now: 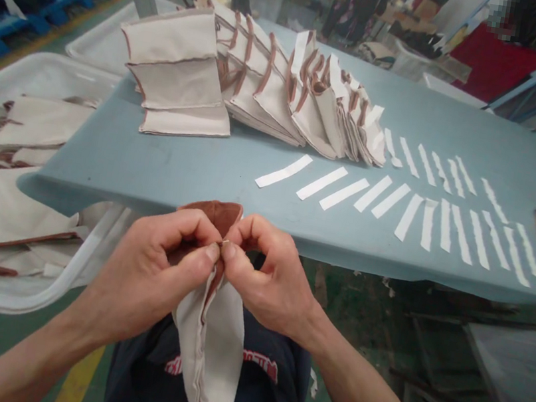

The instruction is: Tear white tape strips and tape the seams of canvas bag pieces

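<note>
Between my hands hangs a cream fabric piece (221, 342) with brown trim, its lower end reaching down over my lap. My left hand (158, 258) pinches the seam at its upper part with thumb and forefinger. Right beside it, my right hand (270, 272) pinches the same seam, the thumb tips almost touching. A brown part (218, 212) of the piece rises behind my fingers at the table edge. Whatever small detail lies between the fingertips is hidden.
On the blue-covered table (176, 174) stand overlapping cream fabric pieces (272, 104) with brown edging. White strips (344, 193) lie in rows to the right. At left, a white plastic tub (53, 293) holds more cream pieces. People and heaps of material are in the background.
</note>
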`<state>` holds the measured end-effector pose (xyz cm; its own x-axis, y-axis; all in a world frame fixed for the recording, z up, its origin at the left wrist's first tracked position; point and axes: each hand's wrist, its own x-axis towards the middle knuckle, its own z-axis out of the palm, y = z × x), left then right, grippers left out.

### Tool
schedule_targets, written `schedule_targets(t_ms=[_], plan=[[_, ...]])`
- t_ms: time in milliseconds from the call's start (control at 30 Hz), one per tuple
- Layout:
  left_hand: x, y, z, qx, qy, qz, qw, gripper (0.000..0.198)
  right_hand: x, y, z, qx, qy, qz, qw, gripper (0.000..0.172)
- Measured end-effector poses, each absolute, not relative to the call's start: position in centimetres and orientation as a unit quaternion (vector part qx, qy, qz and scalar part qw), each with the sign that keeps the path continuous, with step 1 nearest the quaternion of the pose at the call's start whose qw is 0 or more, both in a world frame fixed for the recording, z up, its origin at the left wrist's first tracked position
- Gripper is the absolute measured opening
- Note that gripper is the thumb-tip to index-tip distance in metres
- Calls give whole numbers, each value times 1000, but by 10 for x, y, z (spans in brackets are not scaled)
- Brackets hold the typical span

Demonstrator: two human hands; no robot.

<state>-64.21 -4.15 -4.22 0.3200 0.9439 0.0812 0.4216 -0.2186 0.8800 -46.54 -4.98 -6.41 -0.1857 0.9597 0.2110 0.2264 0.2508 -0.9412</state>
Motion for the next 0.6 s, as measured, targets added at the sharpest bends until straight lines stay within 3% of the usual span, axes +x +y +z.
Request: schedule_targets(t_ms=[167, 600], plan=[[-646, -38, -41, 685, 468, 276, 485, 25, -459, -51, -67, -450, -576, 538, 419, 16], [-646, -38, -35, 763, 481, 250, 351, 21, -438, -40, -41, -446, -726, 401, 337, 14]])
